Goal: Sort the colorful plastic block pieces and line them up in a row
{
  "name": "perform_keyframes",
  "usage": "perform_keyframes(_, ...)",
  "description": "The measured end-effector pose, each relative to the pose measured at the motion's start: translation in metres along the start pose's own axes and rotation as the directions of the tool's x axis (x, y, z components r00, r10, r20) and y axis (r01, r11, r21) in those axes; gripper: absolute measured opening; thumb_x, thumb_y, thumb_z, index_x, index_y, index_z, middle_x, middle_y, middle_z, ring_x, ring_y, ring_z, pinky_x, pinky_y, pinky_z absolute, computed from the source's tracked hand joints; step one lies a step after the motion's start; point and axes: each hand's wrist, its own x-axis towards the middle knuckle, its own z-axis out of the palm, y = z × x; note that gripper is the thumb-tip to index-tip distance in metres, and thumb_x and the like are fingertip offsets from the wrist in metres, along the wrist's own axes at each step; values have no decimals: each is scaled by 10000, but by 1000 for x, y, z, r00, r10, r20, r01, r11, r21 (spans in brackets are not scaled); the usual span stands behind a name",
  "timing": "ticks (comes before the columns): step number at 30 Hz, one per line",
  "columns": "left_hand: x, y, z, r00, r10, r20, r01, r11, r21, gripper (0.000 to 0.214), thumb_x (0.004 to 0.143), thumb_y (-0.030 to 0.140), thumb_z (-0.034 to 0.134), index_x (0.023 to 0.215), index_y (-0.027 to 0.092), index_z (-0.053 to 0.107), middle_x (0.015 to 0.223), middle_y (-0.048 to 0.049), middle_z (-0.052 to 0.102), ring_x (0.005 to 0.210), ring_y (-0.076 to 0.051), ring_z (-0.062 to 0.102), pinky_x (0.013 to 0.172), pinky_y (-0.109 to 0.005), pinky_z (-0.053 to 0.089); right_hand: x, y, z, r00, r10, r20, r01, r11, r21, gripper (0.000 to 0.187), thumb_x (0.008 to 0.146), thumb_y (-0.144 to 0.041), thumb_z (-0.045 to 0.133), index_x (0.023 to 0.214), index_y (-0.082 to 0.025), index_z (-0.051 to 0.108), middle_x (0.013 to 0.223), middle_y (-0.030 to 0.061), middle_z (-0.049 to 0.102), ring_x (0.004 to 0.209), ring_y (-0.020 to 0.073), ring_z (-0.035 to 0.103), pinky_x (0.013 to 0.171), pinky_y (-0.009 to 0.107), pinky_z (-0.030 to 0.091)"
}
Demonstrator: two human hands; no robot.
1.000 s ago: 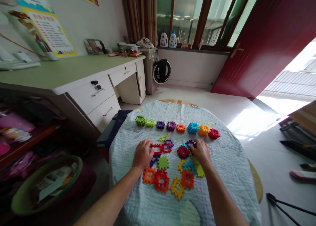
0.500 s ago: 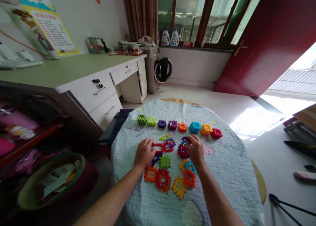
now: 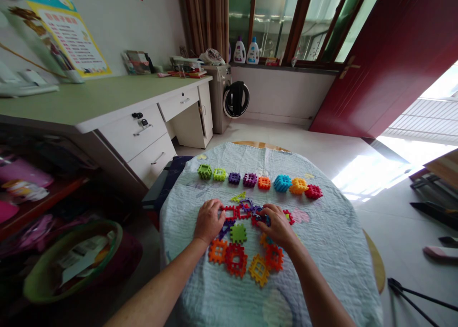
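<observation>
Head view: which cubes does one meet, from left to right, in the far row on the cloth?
Dark green cube, light green cube, first purple cube, second purple cube, orange cube, blue cube, yellow-orange cube, red cube.

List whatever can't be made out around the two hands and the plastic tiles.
- Head view: the right hand covers the tiles under it. Whether it grips the purple tile at its fingertips is unclear.
- Head view: the left hand hides the left end of the red tile. I cannot tell whether it pinches the tile or rests on it.
- The poster has text too small to read.
- The near edge of the cloth is cut off by the bottom of the frame.
</observation>
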Motion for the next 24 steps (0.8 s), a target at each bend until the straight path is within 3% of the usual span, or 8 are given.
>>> perform_keyframes(5,0,1,-1,1000,-8,10,8,1000,-4,98,820,192,563,901,209,614,1027,-78,649,1045,-260,579,978,-422,460,11,-11,-5,998,33,55,-29,997,-75,73,792,-236,649,853,-207,623,965,44,642,953,212,551,871,324,410)
perform_keyframes(13,1,2,-2,1000,-18,21,18,1000,-9,93,818,182,565,894,212,608,1027,-72,647,1042,-253,575,973,-415,457,20,-28,-9,991,82,105,-49,958,-284,336,756,-257,668,1088,-215,634,1094,99,657,1046,282,520,903,377,373)
perform_keyframes(19,1,3,-4,999,-32,39,33,999,-11,94,821,197,567,900,210,616,1034,-73,650,1047,-259,578,962,-419,461,43,-33,-9,992,-21,124,46,977,-207,512,727,-135,591,1237,-173,611,1217,118,627,1108,263,499,956,347,390)
perform_keyframes(24,1,4,-5,998,-35,44,36,999,-20,102,832,190,562,917,207,614,1050,-78,648,1060,-262,569,967,-421,454,67,-36,-4,961,-110,252,157,972,-173,610,708,-66,558,1307,-181,577,1275,112,602,1134,245,498,995,350,386)
